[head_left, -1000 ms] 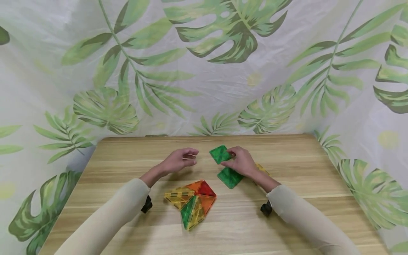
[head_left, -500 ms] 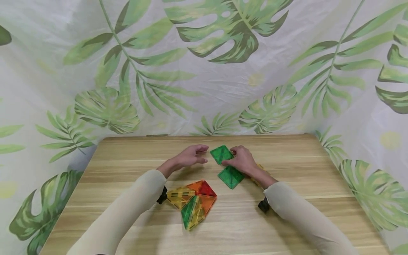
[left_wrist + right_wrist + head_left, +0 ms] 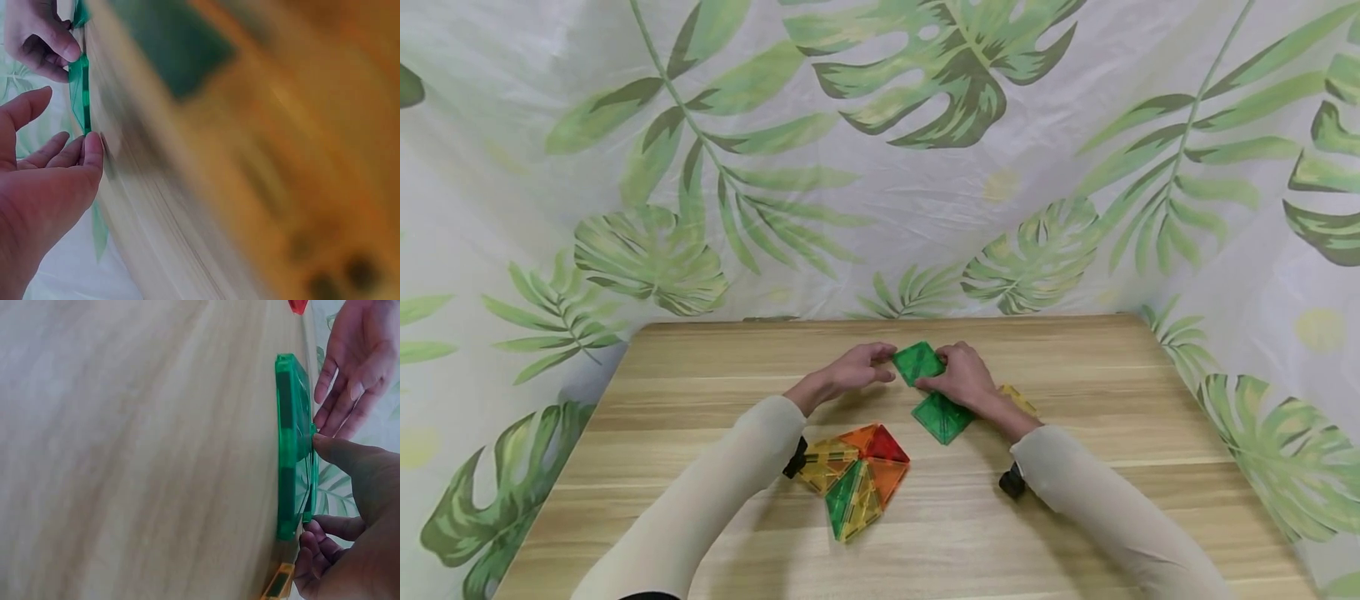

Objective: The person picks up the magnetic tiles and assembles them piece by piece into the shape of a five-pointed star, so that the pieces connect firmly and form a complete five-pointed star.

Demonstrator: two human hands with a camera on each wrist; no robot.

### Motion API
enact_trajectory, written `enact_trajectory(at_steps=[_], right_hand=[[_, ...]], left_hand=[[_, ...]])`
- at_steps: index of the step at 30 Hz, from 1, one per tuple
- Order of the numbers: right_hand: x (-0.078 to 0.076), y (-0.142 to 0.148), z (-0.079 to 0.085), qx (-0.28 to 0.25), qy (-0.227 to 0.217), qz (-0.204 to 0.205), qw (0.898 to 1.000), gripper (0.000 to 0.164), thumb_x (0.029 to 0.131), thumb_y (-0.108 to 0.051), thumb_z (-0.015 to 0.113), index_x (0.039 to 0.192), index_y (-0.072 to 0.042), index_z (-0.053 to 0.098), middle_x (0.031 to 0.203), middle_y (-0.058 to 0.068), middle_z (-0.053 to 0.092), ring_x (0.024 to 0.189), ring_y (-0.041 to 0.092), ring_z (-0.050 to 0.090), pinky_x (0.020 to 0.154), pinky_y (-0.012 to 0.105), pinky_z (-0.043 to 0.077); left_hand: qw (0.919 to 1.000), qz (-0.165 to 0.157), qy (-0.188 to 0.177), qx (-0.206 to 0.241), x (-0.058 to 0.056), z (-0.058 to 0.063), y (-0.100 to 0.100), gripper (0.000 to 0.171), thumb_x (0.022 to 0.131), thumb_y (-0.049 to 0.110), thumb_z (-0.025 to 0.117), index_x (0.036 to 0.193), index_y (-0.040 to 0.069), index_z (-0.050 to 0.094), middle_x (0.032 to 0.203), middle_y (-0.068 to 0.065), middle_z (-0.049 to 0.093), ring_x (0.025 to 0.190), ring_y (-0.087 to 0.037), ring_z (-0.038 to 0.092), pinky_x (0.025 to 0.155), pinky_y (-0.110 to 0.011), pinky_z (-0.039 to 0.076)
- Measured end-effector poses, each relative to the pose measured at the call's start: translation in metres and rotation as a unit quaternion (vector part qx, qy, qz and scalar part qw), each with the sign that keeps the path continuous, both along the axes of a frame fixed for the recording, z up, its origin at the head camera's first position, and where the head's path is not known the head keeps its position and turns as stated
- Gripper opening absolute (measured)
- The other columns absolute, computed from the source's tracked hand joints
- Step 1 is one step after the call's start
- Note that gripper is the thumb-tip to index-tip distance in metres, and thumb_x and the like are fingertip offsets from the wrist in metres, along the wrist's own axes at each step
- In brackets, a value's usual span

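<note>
My right hand [image 3: 964, 375] pinches a translucent green square magnetic tile [image 3: 917, 363] by its right side, thumb and fingers at the edges. From the left, the fingertips of my left hand [image 3: 853, 369] reach the tile's left corner; in the left wrist view they appear to touch the tile's end [image 3: 78, 100], with the fingers relaxed and the thumb apart. A second green square tile [image 3: 942, 419] lies just in front, partly under my right hand. In the right wrist view this nearer tile [image 3: 286, 444] stands before the pinched one.
Nearer me on the wooden table [image 3: 955, 533] lies a fan of joined red, orange, yellow and green triangular tiles [image 3: 889, 479], its left end partly behind my left wrist camera. A yellow tile [image 3: 1018, 400] shows behind my right wrist. A leaf-patterned cloth [image 3: 880, 208] hangs behind the table.
My left hand has moved right, up to the left corner of the far green tile. My right hand keeps its pinch on that tile, with only a slight shift.
</note>
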State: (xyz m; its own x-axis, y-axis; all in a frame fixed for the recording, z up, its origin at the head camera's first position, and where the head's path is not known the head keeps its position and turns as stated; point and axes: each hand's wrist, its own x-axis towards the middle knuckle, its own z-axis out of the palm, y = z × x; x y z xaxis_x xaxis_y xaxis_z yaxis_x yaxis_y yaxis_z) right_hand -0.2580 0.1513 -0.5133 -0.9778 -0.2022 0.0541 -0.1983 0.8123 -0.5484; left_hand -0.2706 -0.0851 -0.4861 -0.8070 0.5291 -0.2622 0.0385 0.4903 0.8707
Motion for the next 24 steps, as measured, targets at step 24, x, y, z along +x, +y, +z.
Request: enact_trajectory(at_steps=[24], right_hand=[[0.0021,-0.0094,0.0005,-0.115,-0.041,-0.009,0.993,0.069,0.066,-0.023,0.092,0.122,-0.006,0.055,0.108,0.012,0.064,0.096,0.024,0.06,0.081,0.037,0.051]], left_hand=[[0.9987,0.036,0.001,0.036,-0.0016,0.0011,0.0052,0.035,0.098,0.01,0.057,0.132,0.0,0.057,0.133,-0.013,0.058,0.124,-0.029,0.052,0.103,-0.043,0.045]])
